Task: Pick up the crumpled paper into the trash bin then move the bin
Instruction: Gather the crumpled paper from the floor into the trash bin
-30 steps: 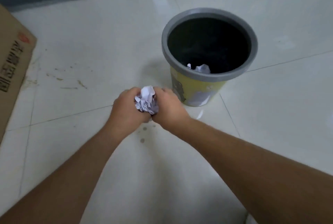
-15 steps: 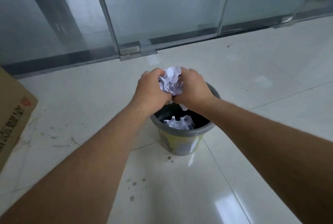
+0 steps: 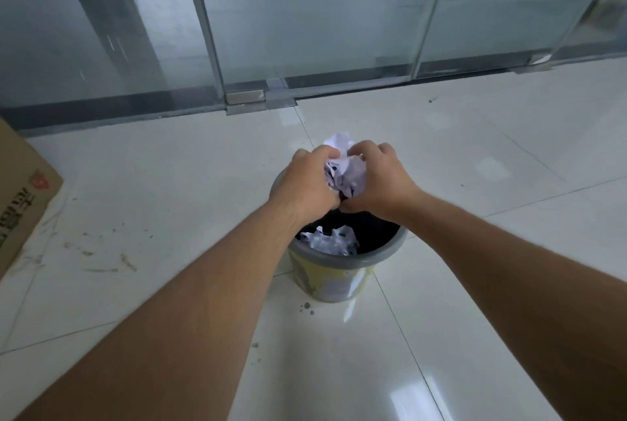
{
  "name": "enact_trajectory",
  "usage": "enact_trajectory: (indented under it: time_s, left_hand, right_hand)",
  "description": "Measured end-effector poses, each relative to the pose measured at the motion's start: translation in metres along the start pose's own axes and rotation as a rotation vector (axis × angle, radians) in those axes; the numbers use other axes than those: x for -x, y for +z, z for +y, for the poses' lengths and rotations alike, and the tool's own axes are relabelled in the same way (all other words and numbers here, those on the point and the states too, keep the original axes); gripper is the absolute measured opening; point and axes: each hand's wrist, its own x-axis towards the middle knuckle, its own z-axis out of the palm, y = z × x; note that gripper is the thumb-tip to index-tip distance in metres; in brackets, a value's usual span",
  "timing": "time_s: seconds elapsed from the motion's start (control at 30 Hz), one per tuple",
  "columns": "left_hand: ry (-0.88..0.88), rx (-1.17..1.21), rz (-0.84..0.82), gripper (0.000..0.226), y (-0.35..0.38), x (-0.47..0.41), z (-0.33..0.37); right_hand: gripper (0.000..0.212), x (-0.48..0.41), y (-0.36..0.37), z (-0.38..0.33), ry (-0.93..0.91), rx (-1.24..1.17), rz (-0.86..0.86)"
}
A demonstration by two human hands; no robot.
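A white crumpled paper [image 3: 346, 166] is squeezed between my left hand [image 3: 307, 181] and my right hand [image 3: 381, 180], both closed on it. They hold it directly above the trash bin [image 3: 339, 264], a round bin with a grey rim and a yellow printed wall that stands on the tiled floor. Another ball of crumpled paper [image 3: 330, 241] lies inside the bin against its near left side. My hands hide the far part of the bin's opening.
A brown cardboard box [image 3: 20, 196] stands at the left edge. Frosted glass doors with metal frames [image 3: 305, 47] run across the back. The white tiled floor [image 3: 475, 183] carries dirt marks to the left and dark spots before the bin.
Both hands lifted the paper from the floor in front of the bin up to above its opening. In the last half second they barely moved.
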Motion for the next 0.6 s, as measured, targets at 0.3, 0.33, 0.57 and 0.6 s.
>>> enact_trajectory:
  time_s: [0.3, 0.33, 0.57, 0.6]
  left_hand:
    - [-0.09, 0.131, -0.102, 0.068, -0.023, 0.002, -0.032]
    - [-0.109, 0.115, -0.04, 0.064, -0.025, 0.003, -0.039]
    - [-0.355, 0.039, 0.063, 0.072, -0.015, 0.019, -0.086]
    - [-0.366, 0.063, 0.034, 0.071, -0.01, 0.021, -0.088]
  right_hand:
    - [0.1, 0.002, -0.019, 0.025, 0.086, -0.127, -0.029]
    - [0.096, 0.002, -0.021, 0.028, 0.105, -0.138, 0.004]
    - [0.077, 0.015, -0.009, 0.071, 0.501, -0.056, 0.13]
    - [0.075, 0.018, -0.004, 0.077, 0.551, -0.064, 0.085]
